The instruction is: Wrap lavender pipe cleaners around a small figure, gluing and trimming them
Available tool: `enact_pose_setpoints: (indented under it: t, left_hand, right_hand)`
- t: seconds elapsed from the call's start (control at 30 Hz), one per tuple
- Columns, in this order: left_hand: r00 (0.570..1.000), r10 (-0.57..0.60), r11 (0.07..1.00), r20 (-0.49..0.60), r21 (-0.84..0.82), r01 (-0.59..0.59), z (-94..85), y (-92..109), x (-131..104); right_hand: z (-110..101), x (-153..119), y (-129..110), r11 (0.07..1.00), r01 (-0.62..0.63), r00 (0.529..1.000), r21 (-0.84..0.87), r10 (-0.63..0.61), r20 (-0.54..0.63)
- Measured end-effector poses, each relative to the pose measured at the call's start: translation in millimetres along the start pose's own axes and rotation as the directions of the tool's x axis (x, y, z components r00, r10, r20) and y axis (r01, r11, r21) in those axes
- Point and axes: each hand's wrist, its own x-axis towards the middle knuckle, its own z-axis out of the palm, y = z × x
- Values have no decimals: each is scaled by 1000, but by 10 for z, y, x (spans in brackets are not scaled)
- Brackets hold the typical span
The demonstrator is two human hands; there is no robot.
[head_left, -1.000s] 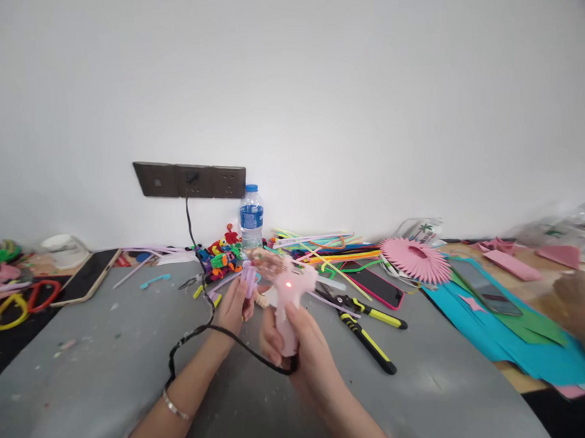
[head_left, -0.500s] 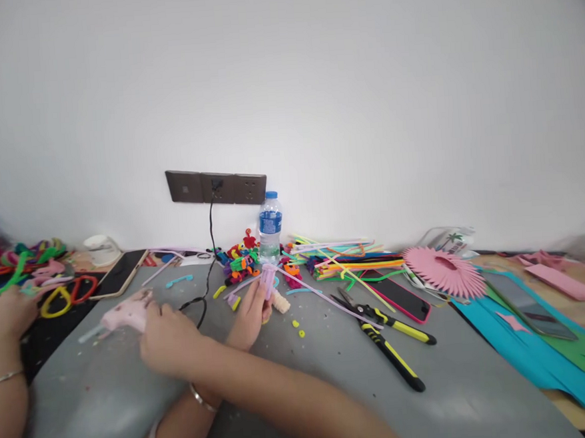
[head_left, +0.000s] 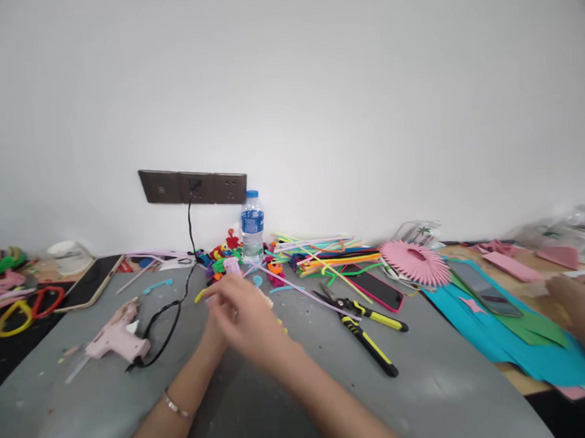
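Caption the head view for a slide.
Right hand before left hand, near a purple piece; glue gun and pliers on the table.

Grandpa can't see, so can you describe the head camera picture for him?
A person's right hand is in front of their mostly hidden left hand, near a purple piece, over a gray table. A pink glue gun lies left, pliers right, with a water bottle and colorful strips behind.
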Motion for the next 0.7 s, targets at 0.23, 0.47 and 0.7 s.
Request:
enact_pose_setpoints:
  t: [0.23,0.47,0.7]
  left_hand:
    - [999,-31,995,39,-98,34,24,29,-13]
    - [988,-101,989,120,-95,113,59,-12,-37]
    - [992,-90,989,90,-107,99,39,-36,-28]
  right_hand:
    - [-1219,-491,988,593,-589,710,-548,704,-1]
    - [-1227,-849,1181,535,-580,689,-614,724,-21]
    - [-1374,-930,1172,719,-474,814,-508,577,57]
